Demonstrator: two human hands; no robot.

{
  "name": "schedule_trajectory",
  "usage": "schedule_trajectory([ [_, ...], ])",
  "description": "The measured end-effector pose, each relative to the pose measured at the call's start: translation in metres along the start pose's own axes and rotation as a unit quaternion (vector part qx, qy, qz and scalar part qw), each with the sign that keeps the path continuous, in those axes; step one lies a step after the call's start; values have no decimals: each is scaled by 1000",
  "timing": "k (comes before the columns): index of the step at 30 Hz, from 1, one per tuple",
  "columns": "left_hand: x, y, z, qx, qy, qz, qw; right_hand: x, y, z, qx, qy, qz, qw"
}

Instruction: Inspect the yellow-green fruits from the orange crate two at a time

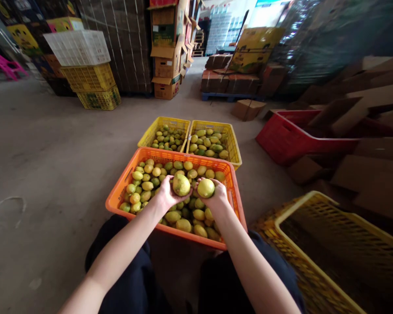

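Observation:
Palm up, my left hand (166,194) cups a large yellow-green lemon (181,185) with brownish marks on its skin. Close beside it, my right hand (218,194) holds a smoother, paler lemon (206,188). Both hands are over an orange plastic crate (173,153) in front of my knees. Many loose lemons (184,225) in yellow and green fill the crate's bottom, some hidden under my hands and forearms. Just behind it stand two yellow crates, a left one (146,134) and a right one (235,144), both with lemons inside.
A yellow crate (309,205) stands near my right knee. Beyond it are a red crate (275,137) and a heap of flattened cardboard (376,174). Stacked crates (88,78) stand at the back left. Cardboard boxes (165,67) and a loaded blue pallet (216,97) are farther back.

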State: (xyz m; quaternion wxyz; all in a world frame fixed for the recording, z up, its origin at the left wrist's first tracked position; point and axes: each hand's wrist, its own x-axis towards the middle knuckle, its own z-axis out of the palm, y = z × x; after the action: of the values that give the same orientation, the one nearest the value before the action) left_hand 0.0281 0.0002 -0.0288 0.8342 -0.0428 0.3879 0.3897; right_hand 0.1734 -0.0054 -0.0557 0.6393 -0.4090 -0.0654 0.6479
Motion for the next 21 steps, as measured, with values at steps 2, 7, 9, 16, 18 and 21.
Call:
schedule_trajectory([
  [2, -2, 0, 1, -5, -7, 5, 1000, -1, -1, 0, -1, 43, 52, 998],
  [7, -5, 0, 2, -2, -56, 7, 998, -9, -6, 9, 70, 111, 84, 988],
  [9, -4, 0, 2, 5, -57, 10, 998, -10, -7, 11, 80, 115, 74, 987],
  [16, 0, 0, 1, 17, -10, 24, 1000, -8, -8, 10, 106, 135, 46, 984],
  [18, -1, -1, 2, 17, -6, 22, 1000, -9, -10, 11, 105, 138, 39, 984],
  [21, -2, -1, 2, 23, -5, 23, 999, -12, -12, 12, 98, 138, 47, 984],
])
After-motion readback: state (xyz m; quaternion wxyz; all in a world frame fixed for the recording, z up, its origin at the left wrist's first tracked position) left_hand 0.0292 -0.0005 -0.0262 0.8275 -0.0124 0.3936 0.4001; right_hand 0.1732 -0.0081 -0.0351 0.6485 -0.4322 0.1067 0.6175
